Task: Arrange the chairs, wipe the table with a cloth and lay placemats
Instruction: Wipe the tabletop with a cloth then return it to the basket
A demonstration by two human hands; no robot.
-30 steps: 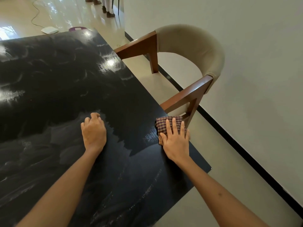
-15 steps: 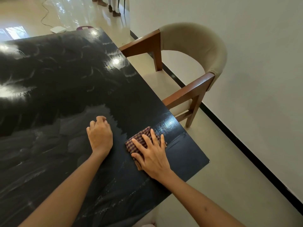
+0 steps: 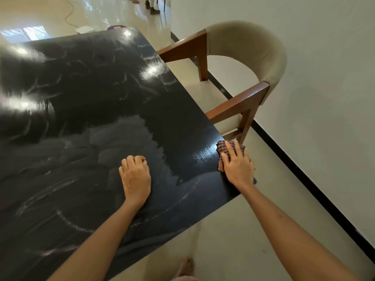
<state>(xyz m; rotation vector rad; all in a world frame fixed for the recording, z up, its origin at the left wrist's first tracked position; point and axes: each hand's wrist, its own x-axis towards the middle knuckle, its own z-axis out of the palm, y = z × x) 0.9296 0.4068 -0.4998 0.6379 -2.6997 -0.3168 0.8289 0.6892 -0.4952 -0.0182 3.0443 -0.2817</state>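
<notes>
One glossy black rectangular table (image 3: 85, 110); one wooden armchair with beige padded back (image 3: 249, 55) drawn up to its right edge; one folded red-checked cloth (image 3: 224, 148). Cloth lies at the table's right edge near the near corner, just below the chair's front leg, long axis roughly across the edge. Right hand (image 3: 236, 165) flat, fingers spread, pressing on cloth. Left hand (image 3: 135, 177) rests on tabletop, fingers curled under, holding nothing. Wipe streaks across surface.

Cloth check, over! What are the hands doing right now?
Right hand flat on checked cloth at table edge. Left hand curled, empty, resting on table. Chair beside, not blocking.
</notes>
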